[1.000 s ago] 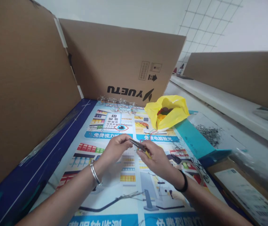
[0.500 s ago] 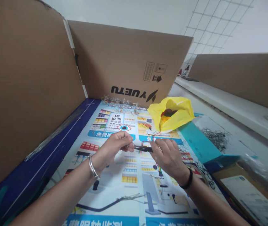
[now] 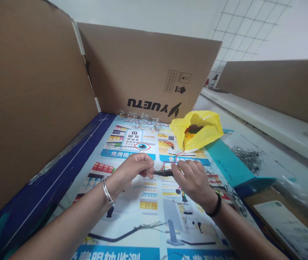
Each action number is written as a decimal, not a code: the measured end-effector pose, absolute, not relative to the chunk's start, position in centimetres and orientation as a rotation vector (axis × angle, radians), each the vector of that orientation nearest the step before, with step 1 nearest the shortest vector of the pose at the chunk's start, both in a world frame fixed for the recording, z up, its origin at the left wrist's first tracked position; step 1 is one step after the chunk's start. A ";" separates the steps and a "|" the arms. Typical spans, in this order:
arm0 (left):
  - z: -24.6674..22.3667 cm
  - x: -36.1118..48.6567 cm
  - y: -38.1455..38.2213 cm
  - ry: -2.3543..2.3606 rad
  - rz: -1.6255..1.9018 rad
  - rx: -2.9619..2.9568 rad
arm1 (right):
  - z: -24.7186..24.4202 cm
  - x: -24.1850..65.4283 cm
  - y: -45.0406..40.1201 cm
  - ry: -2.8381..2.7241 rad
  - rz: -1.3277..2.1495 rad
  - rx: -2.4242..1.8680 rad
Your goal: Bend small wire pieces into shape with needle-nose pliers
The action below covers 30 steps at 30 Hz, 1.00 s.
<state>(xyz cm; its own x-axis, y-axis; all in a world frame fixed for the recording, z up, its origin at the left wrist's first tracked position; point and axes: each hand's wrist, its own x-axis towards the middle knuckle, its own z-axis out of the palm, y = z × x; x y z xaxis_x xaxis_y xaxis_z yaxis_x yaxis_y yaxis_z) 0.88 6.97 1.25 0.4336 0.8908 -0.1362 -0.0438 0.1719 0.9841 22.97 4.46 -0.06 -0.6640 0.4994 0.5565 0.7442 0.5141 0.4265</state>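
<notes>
My right hand [image 3: 193,184] is wrapped around a pair of dark pliers [image 3: 163,173], whose jaws point left. Thumb and fingers pinched, my left hand [image 3: 135,168] meets the tip of the pliers; whatever small piece it holds is too small to make out. Thin red and green wires [image 3: 167,164] run from behind the pliers towards a yellow bag [image 3: 208,131]. That bag lies open, with dark and orange contents showing inside. Both hands are above a printed poster sheet [image 3: 132,216] that covers the table.
Cardboard panels [image 3: 143,65] stand at the back and left. Tangled clear bits and wires [image 3: 140,119] lie along the back panel. At right are a teal folder [image 3: 229,166], a heap of dark wire pieces [image 3: 247,159] and a cardboard box [image 3: 286,224]. A wire bundle [image 3: 127,234] lies in front.
The pliers' handles have come closer together and the jaws look closed now. My right hand has shifted slightly left; my left hand stays at nearly the same spot.
</notes>
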 end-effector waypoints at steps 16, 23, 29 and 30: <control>1.5 1.0 7.0 0.904 0.796 1.282 | 0.1 22.6 4.3 -2.432 -0.934 -1.068; 1.3 1.0 7.1 0.837 0.904 1.414 | -0.1 22.2 4.1 -2.440 -0.715 -1.166; 1.5 0.7 7.0 0.832 0.959 1.564 | -0.3 22.0 4.0 -2.457 -0.409 -1.272; 1.5 0.7 7.0 0.835 0.963 1.586 | -0.2 22.0 3.9 -2.463 -0.350 -1.299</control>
